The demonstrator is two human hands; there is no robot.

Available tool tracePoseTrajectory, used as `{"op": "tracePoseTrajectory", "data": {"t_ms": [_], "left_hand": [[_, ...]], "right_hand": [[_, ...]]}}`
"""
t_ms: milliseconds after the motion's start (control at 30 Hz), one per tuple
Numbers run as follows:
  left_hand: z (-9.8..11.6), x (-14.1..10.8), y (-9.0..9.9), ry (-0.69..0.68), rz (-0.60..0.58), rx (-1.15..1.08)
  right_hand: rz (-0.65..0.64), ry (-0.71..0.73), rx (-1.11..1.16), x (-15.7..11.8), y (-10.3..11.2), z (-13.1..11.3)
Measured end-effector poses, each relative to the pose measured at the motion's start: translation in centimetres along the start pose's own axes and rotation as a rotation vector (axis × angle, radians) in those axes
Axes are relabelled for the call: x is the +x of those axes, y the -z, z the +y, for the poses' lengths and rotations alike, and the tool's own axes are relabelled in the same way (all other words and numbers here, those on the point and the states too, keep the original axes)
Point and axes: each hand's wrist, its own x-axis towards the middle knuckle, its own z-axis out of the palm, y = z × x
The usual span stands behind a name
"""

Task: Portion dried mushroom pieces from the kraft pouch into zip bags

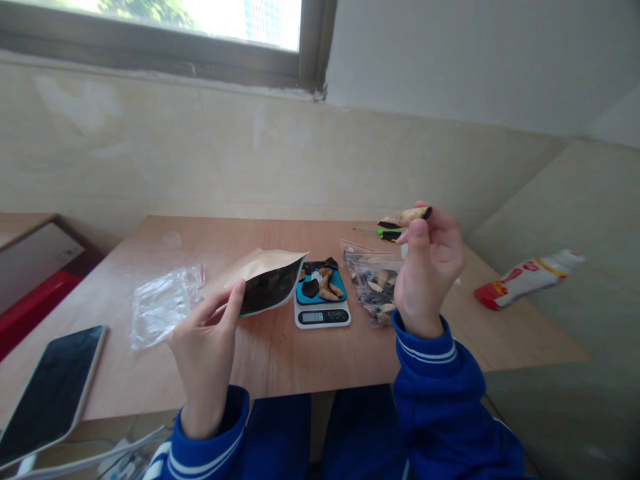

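Observation:
My left hand [213,340] grips a brown paper pouch [263,263] by its near edge; the pouch's dark inside shows. Raised at the right, my right hand [433,260] pinches a pale dried piece with dark ends [406,217] between thumb and fingers. Between my hands a small white scale [323,323] with a blue top and a lit display carries several tan and dark dried pieces [327,285]. Clear zip bags with similar pieces [373,280] lie just right of the scale, partly behind my right hand.
Flat clear plastic bags [165,303] lie at the left of the table [300,367]. A tablet [53,387] is at the near left edge. A red and white bottle [527,279] lies at the right. A green and black tool [390,234] rests near the back edge.

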Motion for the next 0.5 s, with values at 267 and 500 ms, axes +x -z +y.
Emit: {"op": "tracePoseTrajectory", "data": {"t_ms": [267, 500], "left_hand": [[-0.1, -0.2, 0.0, 0.011, -0.010, 0.007], [-0.2, -0.3, 0.0, 0.008, -0.005, -0.014]], "right_hand": [[-0.417, -0.056, 0.071, -1.4, -0.7, -1.3], [-0.644, -0.035, 0.059, -2.0, -1.1, -1.6]]}}
